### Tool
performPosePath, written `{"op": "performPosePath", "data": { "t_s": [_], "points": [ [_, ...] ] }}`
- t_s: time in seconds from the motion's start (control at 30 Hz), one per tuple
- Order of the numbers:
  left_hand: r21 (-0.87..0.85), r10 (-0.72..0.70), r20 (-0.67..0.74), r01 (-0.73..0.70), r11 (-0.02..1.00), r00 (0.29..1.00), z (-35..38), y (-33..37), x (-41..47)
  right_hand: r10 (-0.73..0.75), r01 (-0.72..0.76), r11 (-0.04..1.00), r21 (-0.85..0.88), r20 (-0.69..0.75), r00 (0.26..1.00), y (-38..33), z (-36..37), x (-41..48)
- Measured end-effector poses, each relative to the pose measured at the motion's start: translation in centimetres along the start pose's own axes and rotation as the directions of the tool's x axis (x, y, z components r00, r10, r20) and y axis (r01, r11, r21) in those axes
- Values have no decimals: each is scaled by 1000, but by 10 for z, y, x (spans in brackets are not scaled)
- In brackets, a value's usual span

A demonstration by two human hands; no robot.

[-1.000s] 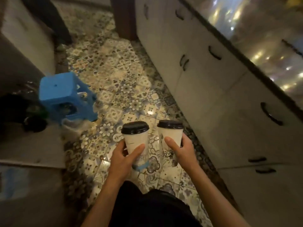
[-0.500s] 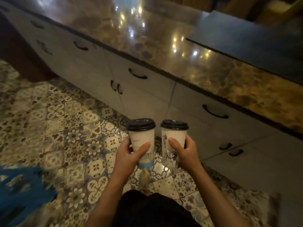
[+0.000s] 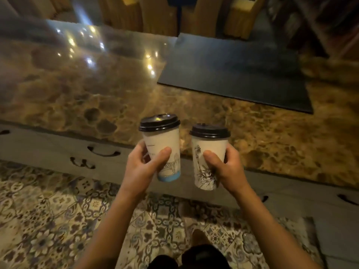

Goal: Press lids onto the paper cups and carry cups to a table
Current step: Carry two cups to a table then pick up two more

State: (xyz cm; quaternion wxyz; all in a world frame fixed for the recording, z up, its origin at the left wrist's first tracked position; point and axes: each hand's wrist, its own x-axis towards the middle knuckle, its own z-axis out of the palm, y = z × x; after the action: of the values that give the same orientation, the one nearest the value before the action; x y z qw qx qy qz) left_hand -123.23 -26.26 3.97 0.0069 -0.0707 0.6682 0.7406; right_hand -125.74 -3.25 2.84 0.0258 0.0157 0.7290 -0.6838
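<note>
I hold two white paper cups in the air, each capped with a black lid. My left hand [image 3: 141,167] grips the left cup [image 3: 165,144], which has a blue band at its base and a line drawing of a bridge. My right hand [image 3: 227,169] grips the right cup [image 3: 207,150], printed with a dark sketch. Both cups are upright and a little apart, hanging just in front of the edge of a brown marble counter [image 3: 97,90]. The left cup's lid [image 3: 159,122] sits slightly higher than the right cup's lid [image 3: 209,131].
A dark mat [image 3: 233,68] lies on the counter at the back right. Pale drawers with black handles [image 3: 104,151] run below the counter edge. Patterned floor tiles [image 3: 58,220] are underfoot. Wooden chairs [image 3: 239,14] stand beyond the counter.
My view has swung from the tiled floor and blue stool to face the counter straight on. Both cups have come closer to the counter edge, still held in the same grip.
</note>
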Motion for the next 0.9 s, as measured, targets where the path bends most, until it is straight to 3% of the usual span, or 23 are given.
{"op": "performPosePath", "data": {
  "t_s": [0.13,0.3,0.43,0.53,0.67,0.77,0.9],
  "points": [
    [92,97,52,-101,991,994,25,33,109,-84,84,991,-104,10,996,-25,-27,101],
    [265,169,15,-166,950,986,60,65,273,-108,100,973,-209,-24,994,-58,-57,251],
    [446,210,12,-194,874,978,88,78,392,-122,97,973,-209,-110,986,-71,-69,363],
    [483,224,-11,-191,855,974,105,70,461,-140,101,978,-180,-218,966,-65,-68,431],
    [534,249,-44,-188,824,967,123,54,530,-150,41,949,-314,-333,931,-50,-61,497],
    [590,303,29,-261,764,952,129,45,560,-261,133,926,-352,-345,902,-38,-61,519],
    [540,270,30,-242,806,962,134,40,570,-266,150,924,-351,-312,912,-28,-61,533]
  ]
}}
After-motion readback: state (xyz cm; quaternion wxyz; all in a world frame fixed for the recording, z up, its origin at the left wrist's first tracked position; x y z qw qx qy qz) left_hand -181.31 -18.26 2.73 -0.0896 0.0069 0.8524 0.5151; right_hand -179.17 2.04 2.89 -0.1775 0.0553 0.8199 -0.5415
